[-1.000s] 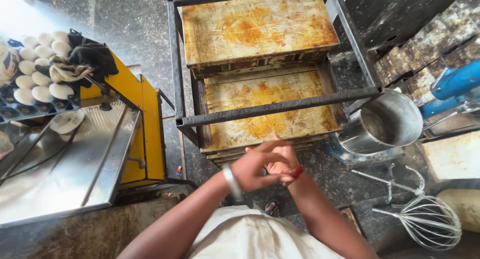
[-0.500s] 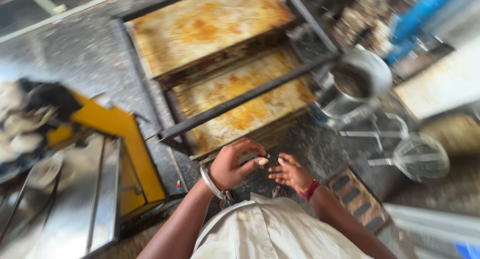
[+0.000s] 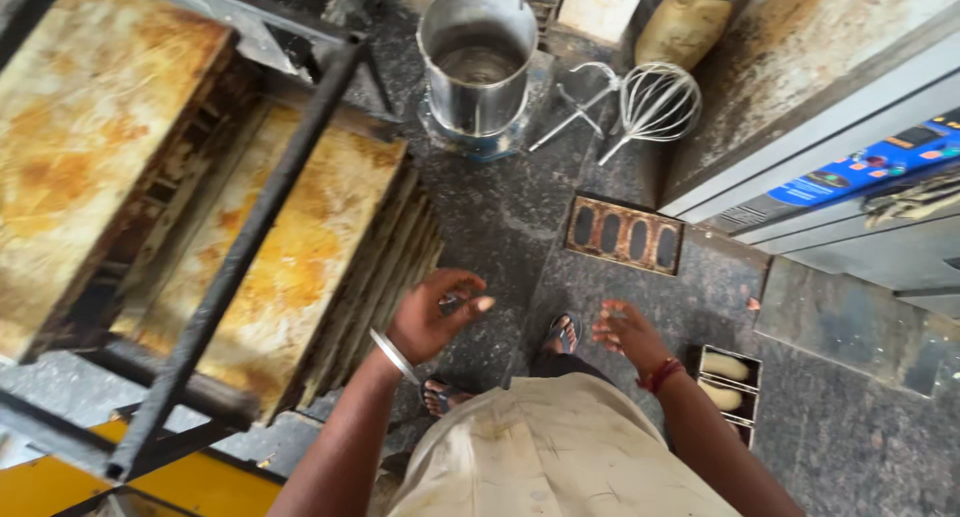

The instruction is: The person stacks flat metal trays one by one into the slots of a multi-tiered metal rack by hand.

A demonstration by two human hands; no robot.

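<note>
My left hand (image 3: 432, 315) hangs in front of my body with its fingers loosely curled and holds nothing; a metal bangle sits on that wrist. It is close to the edge of a stack of greasy baking trays (image 3: 290, 267) on a dark metal rack (image 3: 235, 267). My right hand (image 3: 625, 335) is open with its fingers apart, empty, with a red band on the wrist. It hovers over the dark stone floor, above a small loaf tin with dough (image 3: 728, 382). My sandalled feet show below the hands.
A steel mixing bowl (image 3: 478, 62) stands on the floor ahead, with a wire whisk (image 3: 655, 102) and a mixer hook beside it. A multi-cavity baking mould (image 3: 625, 235) lies on the floor. An oven with a blue panel (image 3: 850, 167) stands at right, a yellow machine (image 3: 200, 482) at lower left.
My hands, clasped together a second ago, have come apart and are both open. The view has swung right, away from the yellow table towards the oven and the floor.
</note>
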